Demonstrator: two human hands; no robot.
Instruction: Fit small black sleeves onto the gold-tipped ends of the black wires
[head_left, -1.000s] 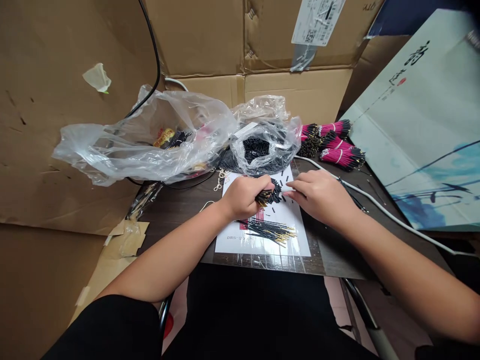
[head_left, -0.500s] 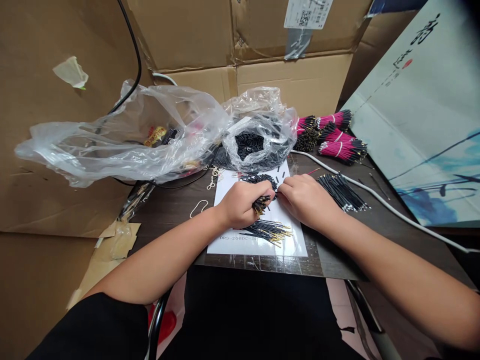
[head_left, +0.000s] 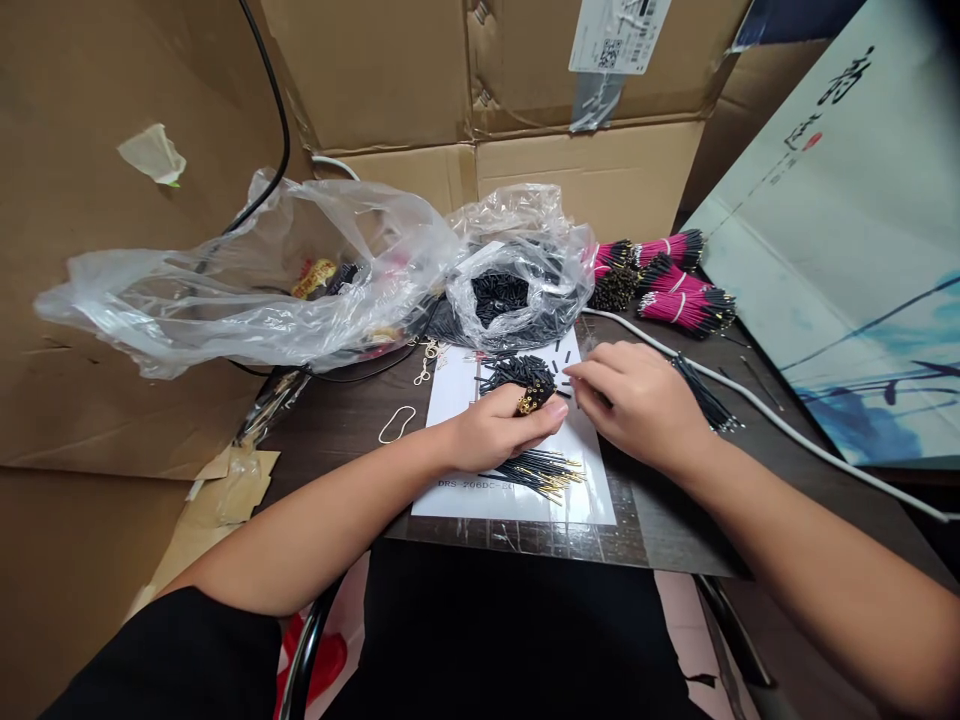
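My left hand (head_left: 499, 432) is closed around a bundle of black wires with gold terminals (head_left: 535, 396), whose metal ends point up toward me. Just to its right, my right hand (head_left: 637, 395) hovers over the paper with index finger and thumb apart, and nothing shows between them. Its fingertips are close to several loose short black sleeves (head_left: 561, 366). A heap of the same black sleeves (head_left: 517, 372) lies behind my left hand. In front of that hand, more black wires with gold ends (head_left: 547, 474) rest on a printed white sheet (head_left: 487, 508).
A clear bag full of black sleeves (head_left: 501, 298) stands behind the paper, beside a large crumpled plastic bag (head_left: 262, 300). Pink wire bundles (head_left: 679, 305) lie at the back right. Black wires with silver ends (head_left: 709, 395) and a white cable (head_left: 795, 415) are right of my hand.
My right hand has moved right, away from the left hand, and its fingers have opened. My left hand has turned, bringing the gold ends upward, and shifted slightly right.
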